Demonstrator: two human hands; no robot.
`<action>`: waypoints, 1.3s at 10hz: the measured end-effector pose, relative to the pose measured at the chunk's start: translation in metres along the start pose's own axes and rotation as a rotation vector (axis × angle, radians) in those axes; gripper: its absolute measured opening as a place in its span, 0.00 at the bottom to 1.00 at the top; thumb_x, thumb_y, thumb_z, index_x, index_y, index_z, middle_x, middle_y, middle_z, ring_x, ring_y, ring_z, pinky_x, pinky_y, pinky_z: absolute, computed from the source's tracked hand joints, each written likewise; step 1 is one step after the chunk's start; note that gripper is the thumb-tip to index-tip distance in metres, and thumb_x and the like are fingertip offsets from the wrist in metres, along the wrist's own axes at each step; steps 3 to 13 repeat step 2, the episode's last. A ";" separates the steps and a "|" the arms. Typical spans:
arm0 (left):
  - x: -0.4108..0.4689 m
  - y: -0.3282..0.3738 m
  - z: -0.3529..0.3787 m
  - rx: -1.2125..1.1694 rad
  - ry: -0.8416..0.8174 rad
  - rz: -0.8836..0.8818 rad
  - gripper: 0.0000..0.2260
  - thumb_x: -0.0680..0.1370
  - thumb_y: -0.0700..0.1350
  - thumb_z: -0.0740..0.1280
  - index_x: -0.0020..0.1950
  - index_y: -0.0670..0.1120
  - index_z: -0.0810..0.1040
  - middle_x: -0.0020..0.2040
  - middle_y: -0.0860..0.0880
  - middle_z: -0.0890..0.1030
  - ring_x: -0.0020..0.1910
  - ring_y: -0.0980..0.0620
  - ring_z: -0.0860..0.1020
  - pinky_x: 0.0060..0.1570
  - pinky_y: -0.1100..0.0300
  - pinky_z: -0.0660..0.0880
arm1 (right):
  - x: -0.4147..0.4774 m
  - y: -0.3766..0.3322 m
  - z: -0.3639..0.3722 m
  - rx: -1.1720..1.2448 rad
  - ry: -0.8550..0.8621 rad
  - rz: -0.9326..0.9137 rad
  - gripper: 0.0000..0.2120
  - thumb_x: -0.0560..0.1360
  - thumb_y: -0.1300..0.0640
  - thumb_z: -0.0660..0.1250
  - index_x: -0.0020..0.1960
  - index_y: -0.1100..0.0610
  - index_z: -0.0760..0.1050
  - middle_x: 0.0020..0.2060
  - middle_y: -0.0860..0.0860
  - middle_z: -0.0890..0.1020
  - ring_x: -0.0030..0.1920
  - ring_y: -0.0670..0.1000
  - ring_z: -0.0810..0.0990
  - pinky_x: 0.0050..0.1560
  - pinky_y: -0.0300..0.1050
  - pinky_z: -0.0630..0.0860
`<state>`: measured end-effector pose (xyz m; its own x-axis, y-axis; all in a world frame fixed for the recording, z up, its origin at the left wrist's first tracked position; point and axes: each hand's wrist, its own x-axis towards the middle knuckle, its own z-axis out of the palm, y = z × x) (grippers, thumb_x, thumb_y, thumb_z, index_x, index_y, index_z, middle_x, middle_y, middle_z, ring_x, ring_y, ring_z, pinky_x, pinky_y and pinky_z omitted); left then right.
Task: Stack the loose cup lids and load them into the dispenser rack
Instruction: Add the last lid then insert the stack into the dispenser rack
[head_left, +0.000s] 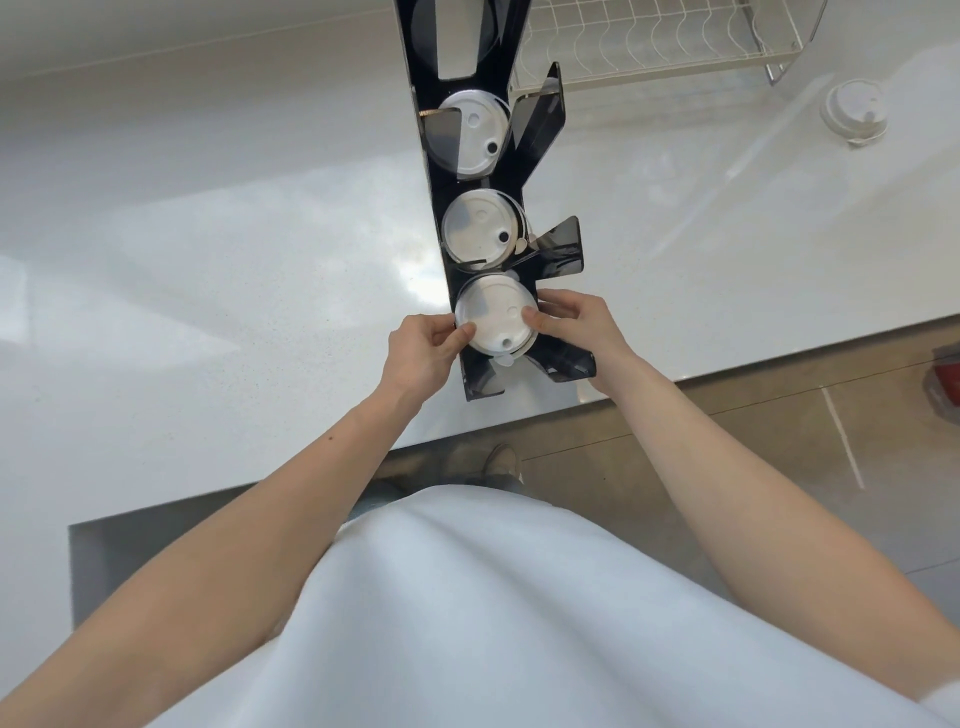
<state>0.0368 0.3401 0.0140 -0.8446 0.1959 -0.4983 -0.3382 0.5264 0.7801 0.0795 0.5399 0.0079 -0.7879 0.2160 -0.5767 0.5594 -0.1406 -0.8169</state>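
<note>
- The left hand (423, 351) is pinching the left rim of a stack of white round plastic cup lids (496, 322), thumb on top and fingers curled under the edge.
- The lid stack is sitting in the nearest compartment of a tall black glossy acrylic dispenser rack (563, 361), which is standing on the counter close to its front edge.
- Two further compartments behind it are already holding white lids (480, 228), each showing a dark sip hole.
- The right hand (576, 325) is gripping the opposite rim, thumb pressing on the top lid and fingers wrapping the side.
- Judged handling: the lids are looking thin, light and flexible, so squeezing is likely to buckle them. The smooth plastic is likely to be slippery, and a loose stack can shear sideways.
- Recommended hold: opposing points on the rim, both hands, stack kept level.
- The pale glossy stone countertop (208, 260) is reflecting room light and offering little friction, so the rack may slide.
- A white wire drying rack (675, 47) is standing at the far right.
- One loose white domed lid (854, 111) is resting well apart, at the right.
- Brown floor tiles (779, 415) are showing below the counter edge.
</note>
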 end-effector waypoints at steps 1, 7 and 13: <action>-0.001 0.000 0.002 -0.007 -0.009 -0.029 0.13 0.81 0.50 0.68 0.59 0.45 0.85 0.51 0.48 0.86 0.54 0.47 0.84 0.59 0.50 0.80 | 0.000 0.000 -0.001 0.028 0.004 0.005 0.30 0.71 0.56 0.77 0.69 0.63 0.73 0.63 0.59 0.80 0.63 0.58 0.80 0.67 0.57 0.75; -0.002 -0.004 0.002 -0.075 -0.016 -0.071 0.21 0.78 0.59 0.66 0.62 0.45 0.83 0.58 0.47 0.86 0.61 0.45 0.83 0.64 0.47 0.78 | -0.003 0.006 0.002 0.079 0.024 -0.008 0.28 0.74 0.51 0.75 0.68 0.64 0.74 0.62 0.58 0.81 0.62 0.56 0.80 0.65 0.52 0.76; -0.002 -0.004 0.002 -0.075 -0.016 -0.071 0.21 0.78 0.59 0.66 0.62 0.45 0.83 0.58 0.47 0.86 0.61 0.45 0.83 0.64 0.47 0.78 | -0.003 0.006 0.002 0.079 0.024 -0.008 0.28 0.74 0.51 0.75 0.68 0.64 0.74 0.62 0.58 0.81 0.62 0.56 0.80 0.65 0.52 0.76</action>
